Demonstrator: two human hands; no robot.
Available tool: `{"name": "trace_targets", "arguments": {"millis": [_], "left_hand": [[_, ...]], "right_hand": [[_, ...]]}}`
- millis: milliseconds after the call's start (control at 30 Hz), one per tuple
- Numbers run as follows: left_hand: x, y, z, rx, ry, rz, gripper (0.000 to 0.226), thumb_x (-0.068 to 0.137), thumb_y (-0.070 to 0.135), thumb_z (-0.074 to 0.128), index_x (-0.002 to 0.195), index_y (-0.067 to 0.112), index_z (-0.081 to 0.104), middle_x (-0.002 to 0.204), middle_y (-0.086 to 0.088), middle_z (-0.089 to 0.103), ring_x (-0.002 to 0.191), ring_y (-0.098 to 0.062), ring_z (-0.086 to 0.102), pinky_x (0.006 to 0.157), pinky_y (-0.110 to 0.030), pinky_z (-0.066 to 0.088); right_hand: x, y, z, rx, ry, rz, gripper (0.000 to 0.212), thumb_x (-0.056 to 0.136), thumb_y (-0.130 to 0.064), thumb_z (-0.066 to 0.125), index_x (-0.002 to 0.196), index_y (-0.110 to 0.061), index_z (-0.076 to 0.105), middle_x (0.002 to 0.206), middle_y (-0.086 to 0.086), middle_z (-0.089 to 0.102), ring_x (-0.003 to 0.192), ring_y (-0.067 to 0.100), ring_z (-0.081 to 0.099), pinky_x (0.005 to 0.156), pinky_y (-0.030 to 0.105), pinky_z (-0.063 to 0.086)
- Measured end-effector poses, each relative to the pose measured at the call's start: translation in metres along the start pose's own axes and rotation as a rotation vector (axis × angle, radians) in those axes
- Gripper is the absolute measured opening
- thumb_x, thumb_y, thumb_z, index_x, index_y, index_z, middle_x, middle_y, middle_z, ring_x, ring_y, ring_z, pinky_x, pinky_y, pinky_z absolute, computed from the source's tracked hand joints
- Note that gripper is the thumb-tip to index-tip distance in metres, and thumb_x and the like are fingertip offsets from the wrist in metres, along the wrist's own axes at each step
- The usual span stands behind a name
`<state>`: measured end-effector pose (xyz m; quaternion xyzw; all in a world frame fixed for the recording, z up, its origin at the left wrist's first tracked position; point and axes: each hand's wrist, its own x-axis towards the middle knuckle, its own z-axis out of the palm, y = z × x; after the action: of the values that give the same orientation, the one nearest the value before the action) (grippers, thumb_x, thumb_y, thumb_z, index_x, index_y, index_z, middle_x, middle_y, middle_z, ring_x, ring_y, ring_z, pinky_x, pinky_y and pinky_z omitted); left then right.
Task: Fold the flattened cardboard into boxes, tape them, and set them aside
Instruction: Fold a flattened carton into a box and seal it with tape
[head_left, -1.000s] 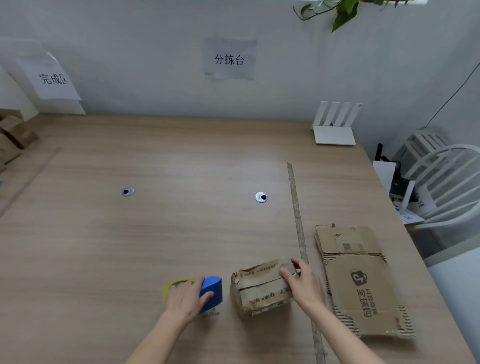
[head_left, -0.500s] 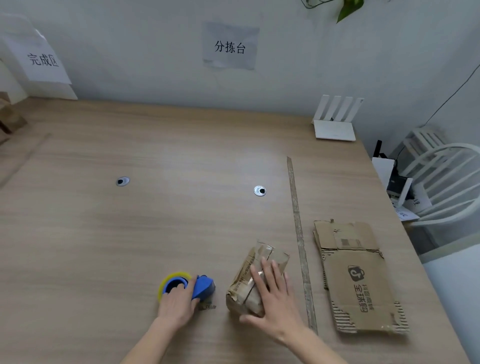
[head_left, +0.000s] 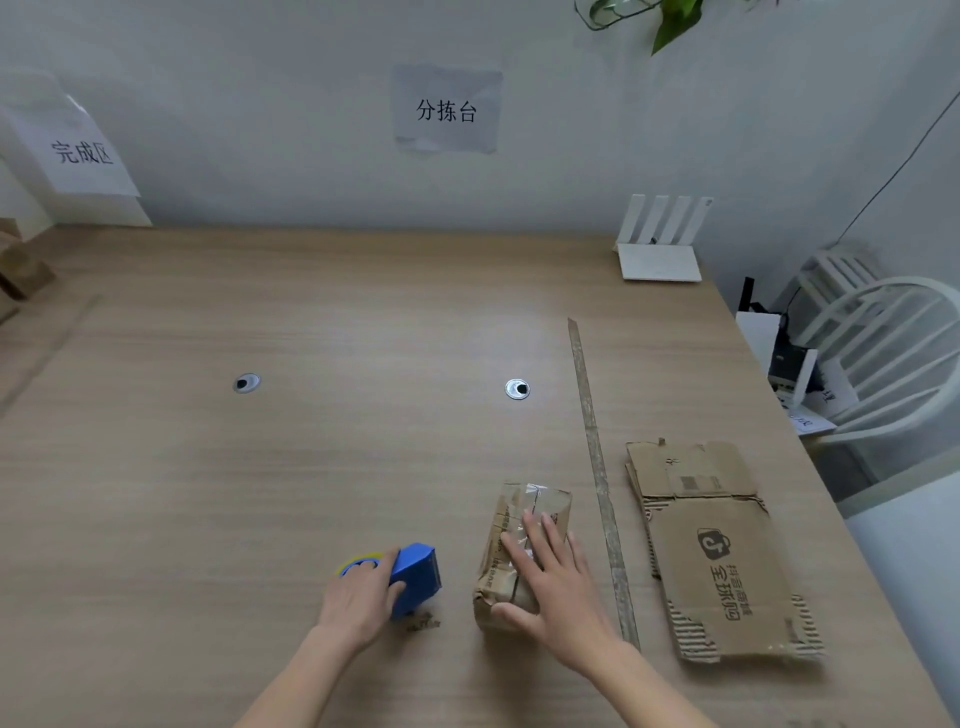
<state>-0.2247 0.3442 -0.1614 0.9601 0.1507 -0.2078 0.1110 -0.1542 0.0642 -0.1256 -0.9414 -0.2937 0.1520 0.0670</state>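
A second ago the right hand (head_left: 558, 577) pinched the far right corner of the small, worn brown cardboard box (head_left: 511, 540), which lay broadside with its long face toward the person. Now that box stands turned end-on, its taped, glossy top running away from the person, and the hand lies flat on top with fingers spread straight. The left hand (head_left: 361, 597) has shifted on the blue tape dispenser with its yellow-rimmed roll (head_left: 410, 574), now covering the roll and leaving the blue body exposed to its right.
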Motion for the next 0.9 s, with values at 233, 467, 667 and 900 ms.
{"name": "trace_targets", "arguments": {"millis": [233,467,667,900], "left_hand": [[0.003,-0.001,-0.016,-0.050,0.036,0.068,0.044,0.104,0.042,0.038,0.147,0.031,0.034,0.124,0.006,0.062,0.112,-0.021,0.057,0.078,-0.032,0.041],[0.003,0.008,-0.056,-0.245,0.045,0.166,0.051,0.104,0.044,0.039,0.154,0.036,0.030,0.135,0.007,0.061,0.111,-0.019,0.060,0.087,-0.033,0.046],[-0.004,0.034,-0.098,-0.378,0.042,0.297,0.042,0.091,0.066,0.051,0.129,0.047,0.049,0.114,0.022,0.064,0.096,-0.006,0.060,0.084,-0.029,0.049],[-0.009,0.067,-0.135,-0.385,0.074,0.431,0.043,0.083,0.078,0.051,0.117,0.052,0.050,0.104,0.023,0.067,0.087,-0.001,0.061,0.079,-0.029,0.052]], "right_hand": [[0.004,0.014,-0.010,-0.239,0.062,-0.154,0.097,0.062,-0.074,0.077,0.138,-0.015,0.062,0.147,0.025,0.049,0.134,0.044,0.049,0.108,0.052,0.045],[0.003,0.040,-0.030,-0.094,-0.127,-0.253,0.102,0.086,-0.066,0.054,0.161,-0.031,-0.006,0.162,-0.011,-0.027,0.149,0.013,-0.028,0.123,0.032,-0.017],[-0.010,0.037,-0.045,0.316,0.000,-0.023,0.078,0.094,-0.067,0.048,0.159,-0.039,0.017,0.165,-0.023,0.007,0.152,-0.002,0.005,0.125,0.028,0.015],[0.013,-0.016,-0.089,1.183,0.022,0.271,0.035,0.107,-0.032,0.044,0.140,-0.023,0.054,0.136,-0.007,0.060,0.129,0.010,0.053,0.106,0.024,0.045]]}}
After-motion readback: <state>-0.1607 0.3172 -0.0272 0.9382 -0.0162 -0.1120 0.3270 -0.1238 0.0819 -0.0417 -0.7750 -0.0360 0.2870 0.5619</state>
